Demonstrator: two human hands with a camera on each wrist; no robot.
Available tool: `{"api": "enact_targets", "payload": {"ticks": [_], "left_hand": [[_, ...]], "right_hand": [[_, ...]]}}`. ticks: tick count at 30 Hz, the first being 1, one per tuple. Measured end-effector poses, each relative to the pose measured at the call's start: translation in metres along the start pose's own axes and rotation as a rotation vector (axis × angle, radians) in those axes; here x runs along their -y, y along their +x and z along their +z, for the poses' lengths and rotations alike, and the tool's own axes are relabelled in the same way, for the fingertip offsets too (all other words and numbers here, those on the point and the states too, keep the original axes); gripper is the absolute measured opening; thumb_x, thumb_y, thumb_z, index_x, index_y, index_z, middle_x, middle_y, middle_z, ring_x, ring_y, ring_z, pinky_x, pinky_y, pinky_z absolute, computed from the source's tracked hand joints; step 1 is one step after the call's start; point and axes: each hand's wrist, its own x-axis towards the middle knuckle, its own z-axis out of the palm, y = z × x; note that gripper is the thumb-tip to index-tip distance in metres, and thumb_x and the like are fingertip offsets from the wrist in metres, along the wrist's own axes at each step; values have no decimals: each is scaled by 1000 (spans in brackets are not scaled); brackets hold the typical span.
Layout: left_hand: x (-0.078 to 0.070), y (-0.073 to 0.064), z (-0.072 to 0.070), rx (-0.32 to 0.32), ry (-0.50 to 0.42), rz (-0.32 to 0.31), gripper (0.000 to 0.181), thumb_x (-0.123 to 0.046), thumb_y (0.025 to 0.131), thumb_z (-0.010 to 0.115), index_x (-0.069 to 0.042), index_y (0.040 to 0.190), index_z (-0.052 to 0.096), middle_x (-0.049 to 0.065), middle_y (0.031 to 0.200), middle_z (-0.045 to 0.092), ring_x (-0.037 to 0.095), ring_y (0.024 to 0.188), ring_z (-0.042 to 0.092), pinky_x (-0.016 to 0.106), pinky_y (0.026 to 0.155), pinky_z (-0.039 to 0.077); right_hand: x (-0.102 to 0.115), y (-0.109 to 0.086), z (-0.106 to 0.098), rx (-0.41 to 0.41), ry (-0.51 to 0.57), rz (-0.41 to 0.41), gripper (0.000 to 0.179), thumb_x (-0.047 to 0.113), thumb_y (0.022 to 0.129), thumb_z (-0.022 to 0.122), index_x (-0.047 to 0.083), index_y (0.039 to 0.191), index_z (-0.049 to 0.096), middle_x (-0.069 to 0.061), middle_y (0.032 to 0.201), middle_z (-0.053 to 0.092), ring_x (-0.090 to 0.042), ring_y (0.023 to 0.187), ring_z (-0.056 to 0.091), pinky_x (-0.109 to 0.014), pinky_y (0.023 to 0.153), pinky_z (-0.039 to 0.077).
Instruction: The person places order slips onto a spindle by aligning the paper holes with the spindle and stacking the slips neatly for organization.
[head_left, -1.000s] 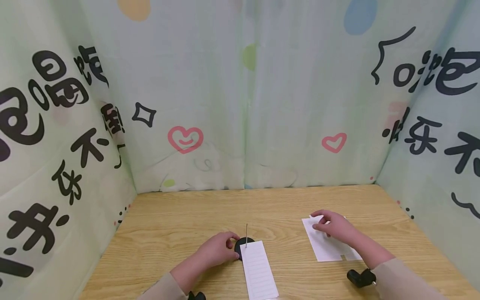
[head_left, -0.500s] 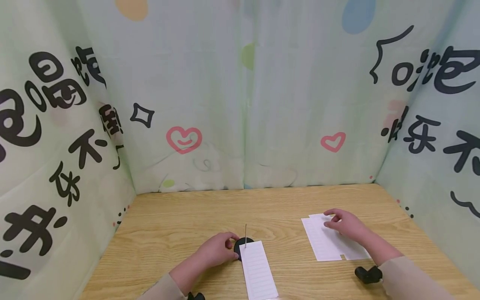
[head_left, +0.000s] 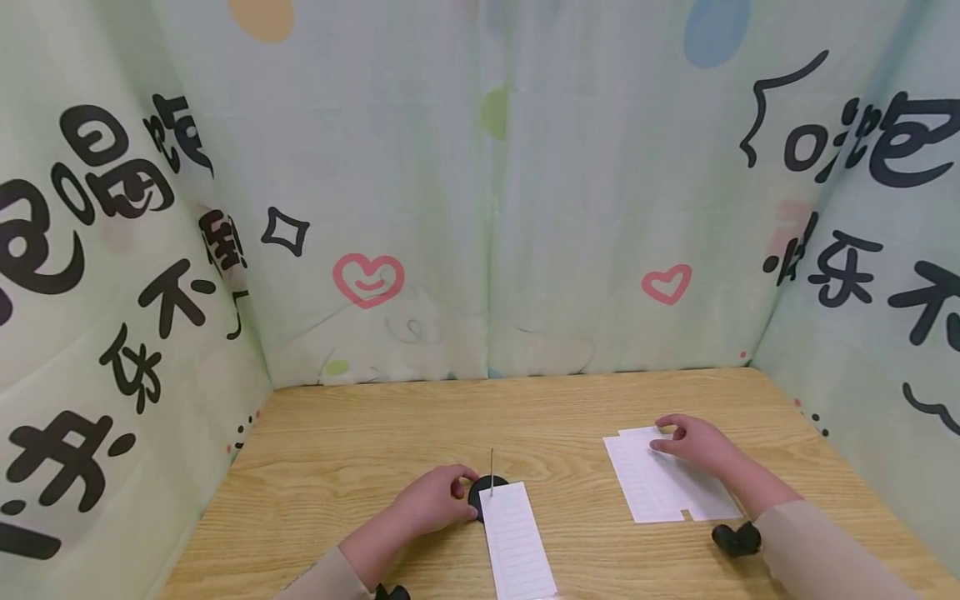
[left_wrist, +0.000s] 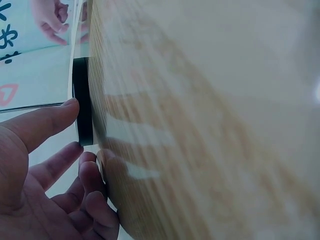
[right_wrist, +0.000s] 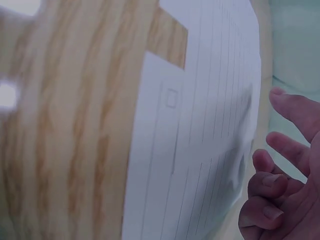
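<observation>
My left hand [head_left: 431, 504] holds the round black base [head_left: 486, 484] of a paper spike by its left edge. In the left wrist view the thumb lies on top of the base [left_wrist: 83, 100], a finger at its rim. A lined paper slip [head_left: 519, 542] has its far end on the base, at the foot of the thin upright metal spike [head_left: 492, 467]. Over to the right, my right hand [head_left: 697, 442] hovers above the far end of overlapping lined slips [head_left: 648, 479]. Thumb and forefinger stand apart with nothing between them in the right wrist view.
The wooden table [head_left: 375, 425] carries both sets of paper. Printed curtains [head_left: 420, 192] enclose its back and both sides. Black wrist cameras [head_left: 737, 540] sit at the sleeves.
My right hand has slid to the right over the loose slips, uncovering more of their left part. My left hand, the spike and its slip have stayed in place.
</observation>
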Motion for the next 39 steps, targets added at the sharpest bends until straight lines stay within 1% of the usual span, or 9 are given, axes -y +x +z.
{"api": "enact_targets", "payload": {"ticks": [8,16,19,30,39], "left_hand": [[0,1,0,5,2,0,42,-21,82,81,-16,121,66,1,89,53,20,78,49,36,68,39],[0,2,2,10,7,-7,41,-21,82,81,-16,120,65,0,88,54,19,77,50,35,68,39],[1,2,2,10,7,-12,41,-21,82,81,-17,120,65,0,88,53,19,77,50,36,68,39],[1,-1,2,-5,-3,12,42,-20,81,82,-15,119,66,0,88,53,19,77,49,36,68,39],[1,0,2,-5,5,10,42,-20,81,81,-16,120,66,0,89,53,20,78,50,37,69,40]], "right_hand": [[-6,6,0,24,-51,20,59,34,88,74,-4,131,56,-10,88,52,-25,79,47,-36,66,37],[-5,6,1,59,-66,21,63,35,87,75,-5,132,55,-15,96,56,-28,84,50,-42,72,41],[-3,4,2,66,-66,7,62,34,88,74,-6,132,55,-17,98,58,-29,86,51,-44,75,42],[0,3,2,55,-75,-10,59,34,91,72,-6,131,56,-14,95,57,-26,83,50,-40,72,40],[-3,7,8,26,-89,-44,48,27,90,73,-4,124,59,-9,88,53,-24,78,48,-38,68,38]]}}
